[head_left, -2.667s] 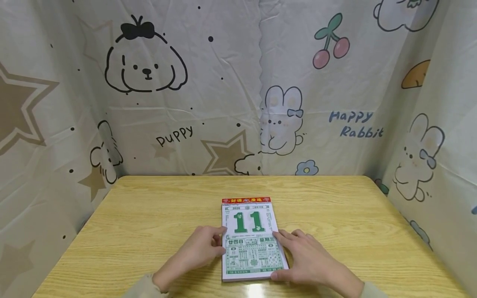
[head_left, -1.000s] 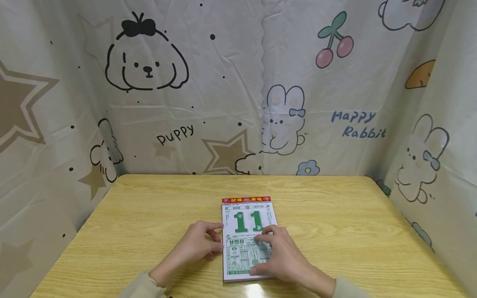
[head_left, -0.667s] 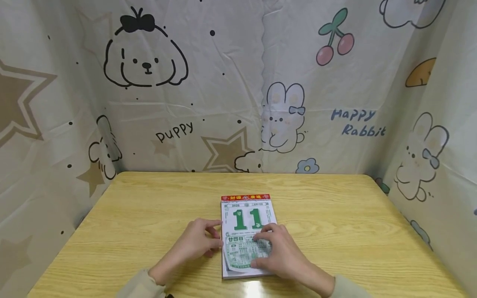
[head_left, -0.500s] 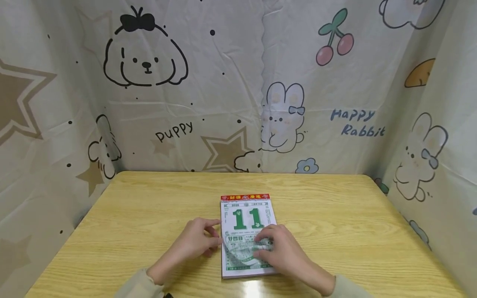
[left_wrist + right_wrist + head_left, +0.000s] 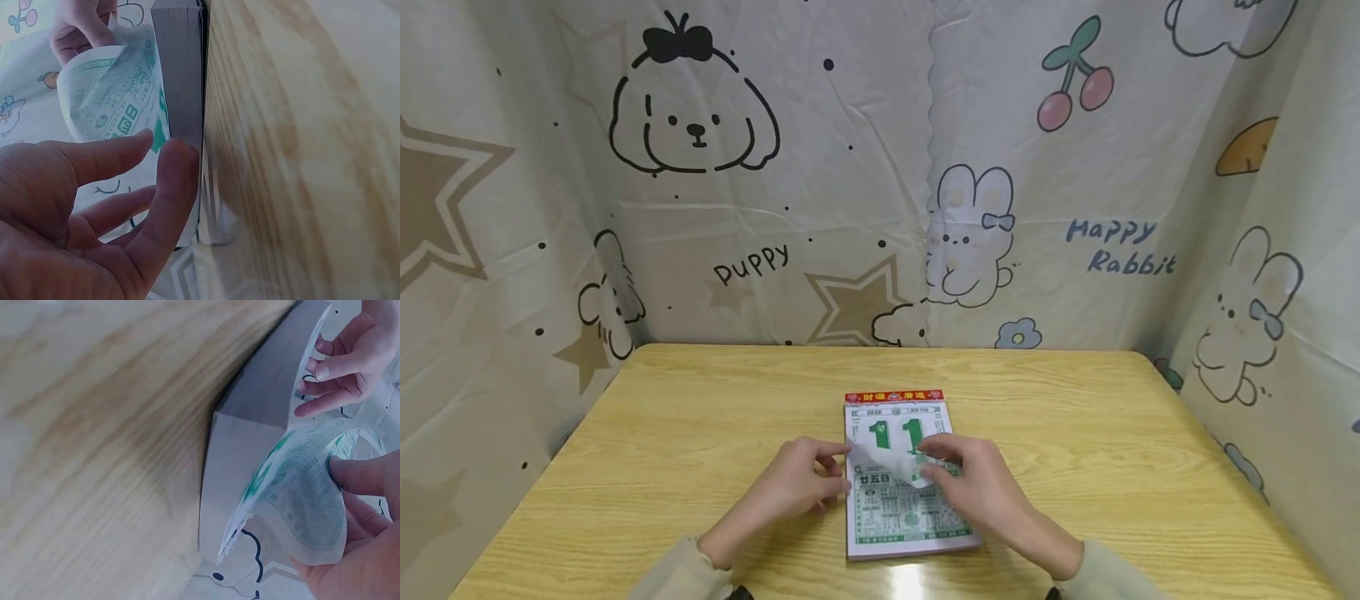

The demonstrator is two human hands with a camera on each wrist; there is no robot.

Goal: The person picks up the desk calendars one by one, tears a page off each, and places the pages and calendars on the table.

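A thick tear-off calendar [image 5: 910, 521] with green print and a red header strip lies flat at mid-table. My right hand [image 5: 983, 483] pinches its top sheet between thumb and fingers, over the calendar's right half. That sheet [image 5: 306, 494] curls upward, its printed side folded over, while its top end still meets the block. Beneath it, the lower half of another printed sheet shows. My left hand [image 5: 792, 482] is at the calendar's left side, fingers extended. In the left wrist view a fingertip [image 5: 178, 153] touches the block's side edge.
The calendar rests on a light wood-grain table [image 5: 715, 400]. Behind and on both sides hangs a pale curtain [image 5: 850, 192] printed with a puppy, rabbits, stars and cherries.
My right hand has moved from the calendar's right edge onto its face, then up and slightly right, lifting and curling the top sheet's lower part. The left hand stays at the left edge.
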